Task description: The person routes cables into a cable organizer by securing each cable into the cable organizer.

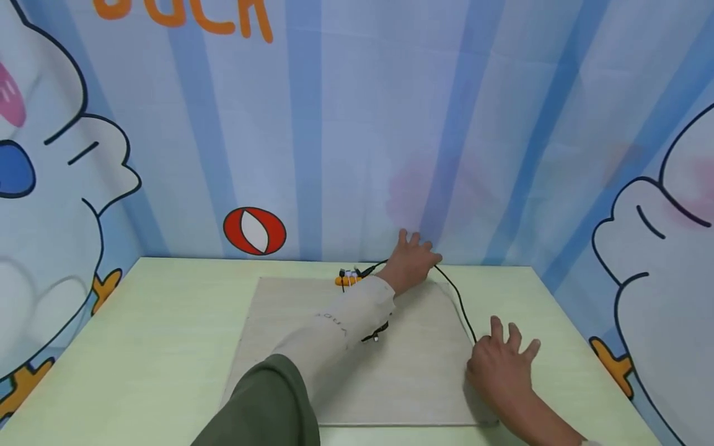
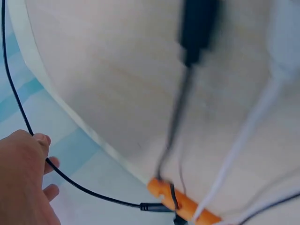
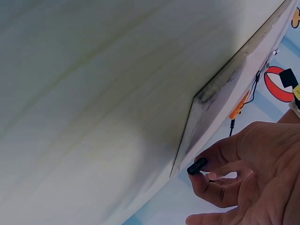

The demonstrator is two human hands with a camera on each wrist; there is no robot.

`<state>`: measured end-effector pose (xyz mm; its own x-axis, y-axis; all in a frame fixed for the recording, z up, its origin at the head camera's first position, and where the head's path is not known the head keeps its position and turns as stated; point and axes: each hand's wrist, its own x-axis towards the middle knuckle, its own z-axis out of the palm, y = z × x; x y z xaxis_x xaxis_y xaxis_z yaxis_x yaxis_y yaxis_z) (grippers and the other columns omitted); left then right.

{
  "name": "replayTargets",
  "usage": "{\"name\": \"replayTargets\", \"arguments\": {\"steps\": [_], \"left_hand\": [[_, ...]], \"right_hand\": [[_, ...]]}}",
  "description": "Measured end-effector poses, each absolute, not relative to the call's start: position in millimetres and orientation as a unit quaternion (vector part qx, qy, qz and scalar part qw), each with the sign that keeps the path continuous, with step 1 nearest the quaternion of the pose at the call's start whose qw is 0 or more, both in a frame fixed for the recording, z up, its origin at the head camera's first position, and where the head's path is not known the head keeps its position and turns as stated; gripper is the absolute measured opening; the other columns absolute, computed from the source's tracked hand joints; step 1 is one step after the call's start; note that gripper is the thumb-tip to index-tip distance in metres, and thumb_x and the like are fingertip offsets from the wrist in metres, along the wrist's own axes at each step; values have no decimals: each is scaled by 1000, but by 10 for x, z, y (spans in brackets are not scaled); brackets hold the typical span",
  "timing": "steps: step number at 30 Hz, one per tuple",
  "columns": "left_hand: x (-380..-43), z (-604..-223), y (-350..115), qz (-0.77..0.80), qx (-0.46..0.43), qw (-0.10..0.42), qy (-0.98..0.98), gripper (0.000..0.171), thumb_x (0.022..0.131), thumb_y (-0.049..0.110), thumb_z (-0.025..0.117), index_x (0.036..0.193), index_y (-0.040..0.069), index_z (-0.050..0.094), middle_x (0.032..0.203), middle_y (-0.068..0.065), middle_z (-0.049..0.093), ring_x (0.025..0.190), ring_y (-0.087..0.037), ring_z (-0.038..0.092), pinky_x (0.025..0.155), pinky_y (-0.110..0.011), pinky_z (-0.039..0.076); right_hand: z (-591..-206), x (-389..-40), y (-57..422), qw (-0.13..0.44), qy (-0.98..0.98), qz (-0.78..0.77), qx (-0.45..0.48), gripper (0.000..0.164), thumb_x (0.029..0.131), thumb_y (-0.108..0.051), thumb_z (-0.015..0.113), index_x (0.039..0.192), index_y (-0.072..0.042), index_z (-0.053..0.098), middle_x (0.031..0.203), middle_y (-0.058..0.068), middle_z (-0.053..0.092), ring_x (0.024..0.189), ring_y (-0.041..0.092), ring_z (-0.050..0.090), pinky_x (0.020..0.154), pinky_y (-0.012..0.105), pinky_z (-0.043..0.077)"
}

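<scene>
At the back edge of the board, my left hand pinches a thin black cable between thumb and finger, other fingers spread. My right hand, over the board's right side, grips the small black plug at the cable's end between thumb and fingertips. From there the cable curves back to my left hand. Beyond it, the cable runs to an orange cable holder with black and white cords gathered on it. Partly behind my left sleeve, a short black cord end shows over the board.
The pale square board lies on a light wooden table. A striped blue cloth backdrop with cartoon figures stands behind and at both sides. A white cord hangs close in the left wrist view.
</scene>
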<state>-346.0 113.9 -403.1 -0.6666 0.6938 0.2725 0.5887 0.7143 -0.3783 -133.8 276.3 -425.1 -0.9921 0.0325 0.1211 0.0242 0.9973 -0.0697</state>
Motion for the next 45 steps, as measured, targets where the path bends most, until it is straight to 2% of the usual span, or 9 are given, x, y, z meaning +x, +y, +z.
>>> {"name": "replayTargets", "arguments": {"steps": [4,9,14,18,26,33,36,40,45], "left_hand": [[-3486,-3972,1064,151,-353,210,-899,36,121,28,52,148,43,70,127,7,80,135,-29,66,123,-60,41],[-3504,-3855,1029,169,-342,200,-903,41,122,27,49,156,45,64,134,6,79,134,-29,68,124,-60,44],[-3487,-3733,966,148,-339,165,-914,44,123,19,45,156,42,64,140,3,75,121,-26,75,112,-53,57],[-3494,-3682,904,144,-341,161,-915,44,123,17,44,156,39,63,143,1,73,115,-26,77,104,-49,63],[-3527,-3580,798,131,-338,179,-915,42,123,17,43,154,36,65,138,0,72,109,-25,76,101,-48,64],[-3526,-3485,721,79,-345,173,-919,38,123,29,45,154,34,66,131,-1,70,97,-22,71,79,-37,63],[-3522,-3443,682,67,-349,171,-919,36,123,29,45,152,33,66,130,-2,68,99,-22,69,76,-35,62],[-3528,-3416,625,66,-351,168,-919,35,123,24,44,150,30,66,134,-3,67,102,-22,67,78,-35,63],[-3548,-3417,532,51,-360,160,-918,38,122,9,44,147,27,67,139,-5,66,99,-23,63,78,-35,61]], "right_hand": [[-4246,-1360,2710,70,-997,28,-7,23,100,-9,62,90,11,68,159,43,47,150,71,38,110,99,27],[-4222,-1375,2649,86,-996,24,4,23,100,-8,62,89,11,68,160,43,49,150,71,41,110,100,28],[-4203,-1394,2610,95,-995,26,13,22,100,-8,63,89,11,68,160,43,49,148,70,43,109,99,30],[-4180,-1408,2575,99,-995,24,17,21,99,-8,64,90,10,68,161,42,49,149,69,44,110,99,30],[-4113,-1439,2487,113,-993,18,24,23,98,-9,68,95,14,68,161,41,50,149,67,45,112,97,31],[-4108,-1454,2443,121,-992,10,30,25,97,-10,71,96,15,69,161,41,50,149,67,45,112,97,32],[-4109,-1464,2422,125,-992,10,30,24,97,-10,71,95,14,69,161,41,50,150,67,45,112,97,31],[-4101,-1471,2376,121,-992,12,32,24,97,-10,70,97,15,68,162,41,49,151,66,44,113,96,31],[-4105,-1476,2299,115,-993,13,34,25,97,-9,68,101,16,68,162,40,50,151,65,45,114,95,31]]}}
